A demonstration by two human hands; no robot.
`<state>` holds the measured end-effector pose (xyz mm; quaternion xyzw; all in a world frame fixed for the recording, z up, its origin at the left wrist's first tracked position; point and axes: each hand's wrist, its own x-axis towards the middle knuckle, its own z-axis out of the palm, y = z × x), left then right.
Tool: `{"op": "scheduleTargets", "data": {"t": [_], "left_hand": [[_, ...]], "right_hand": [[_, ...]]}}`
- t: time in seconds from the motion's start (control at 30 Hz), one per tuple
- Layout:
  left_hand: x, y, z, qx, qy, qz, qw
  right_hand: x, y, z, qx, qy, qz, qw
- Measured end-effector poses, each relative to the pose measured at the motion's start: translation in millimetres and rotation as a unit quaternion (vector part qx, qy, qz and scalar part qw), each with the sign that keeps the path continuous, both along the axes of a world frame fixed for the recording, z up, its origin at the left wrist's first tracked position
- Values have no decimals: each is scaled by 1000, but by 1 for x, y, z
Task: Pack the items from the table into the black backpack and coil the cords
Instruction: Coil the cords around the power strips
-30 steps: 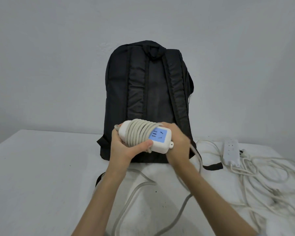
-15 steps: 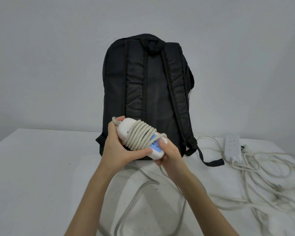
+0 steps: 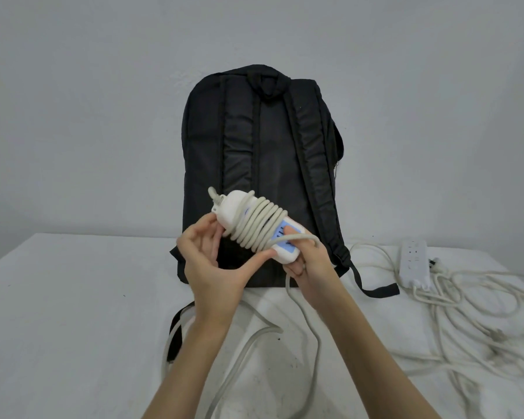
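A white power strip (image 3: 233, 211) with a blue face is held up in front of the black backpack (image 3: 263, 164), tilted with its far end up to the left. Its grey-white cord (image 3: 259, 225) is wound round it in several turns. My left hand (image 3: 215, 267) holds the strip from below, thumb against the coils. My right hand (image 3: 310, 261) grips the strip's lower right end and the free cord, which drops to the table (image 3: 58, 313) and loops towards me. The backpack stands upright against the wall, straps facing me.
A second white power strip (image 3: 413, 264) lies at the right with a long tangled white cord (image 3: 481, 322) spread over the table's right side. A backpack strap end (image 3: 378, 290) lies between them. Another strap (image 3: 176, 337) lies near my left forearm.
The strip has tilted from level to a slant, left end higher. My right hand has moved from over the strip's right end to under it, carrying the cord round for another turn.
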<state>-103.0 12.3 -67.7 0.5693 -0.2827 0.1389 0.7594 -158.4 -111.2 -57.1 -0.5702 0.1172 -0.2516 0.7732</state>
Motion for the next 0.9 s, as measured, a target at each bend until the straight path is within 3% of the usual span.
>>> {"op": "scheduleTargets", "data": {"t": [0.13,0.27,0.37,0.47,0.63,0.9], "left_hand": [[1,-2,-6,35,-36,16,999],[10,5,2,129,-48,-88,987],[11,3,-1,168,-46,-79,982],[7,-2,-6,133,-18,-55,989],[4,-5,-6,3,38,-113,993],[8,-2,-1,-77,91,-86,989]], "right_hand": [[-4,3,-2,18,-6,4,1000],[-6,5,1,1,39,-23,999],[-9,6,2,-28,44,-19,998],[-9,8,2,-68,78,-20,994],[-13,3,13,-104,81,23,991],[-13,-7,19,-221,78,102,967]]}}
